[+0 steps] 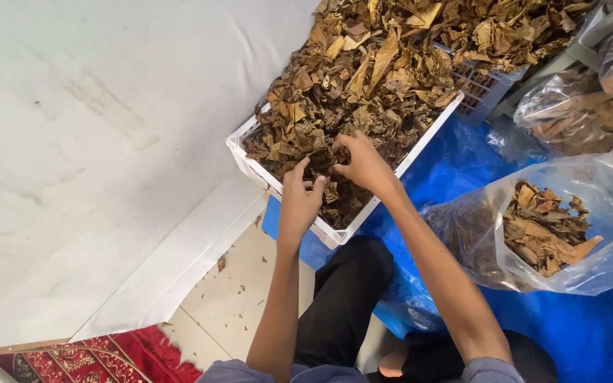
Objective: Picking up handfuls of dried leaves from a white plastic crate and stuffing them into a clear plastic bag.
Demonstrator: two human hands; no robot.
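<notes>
A white plastic crate [250, 164] heaped with dry brown leaves [363, 85] lies in front of me on a blue sheet. My left hand [299, 198] rests on the crate's near rim, its fingers pinching leaves. My right hand [363, 164] reaches into the pile just beside it, fingers closed on a clump of the same dry leaves. Both hands work close together at the crate's near corner.
A clear plastic bag [604, 234] holding more dry leaves lies open at the right on the blue sheet [462, 170]. Another crate [487, 86] and bagged leaves [576, 113] stand behind. A white wall [94, 142] is at the left, a red patterned rug [108, 358] below it. My legs are folded underneath.
</notes>
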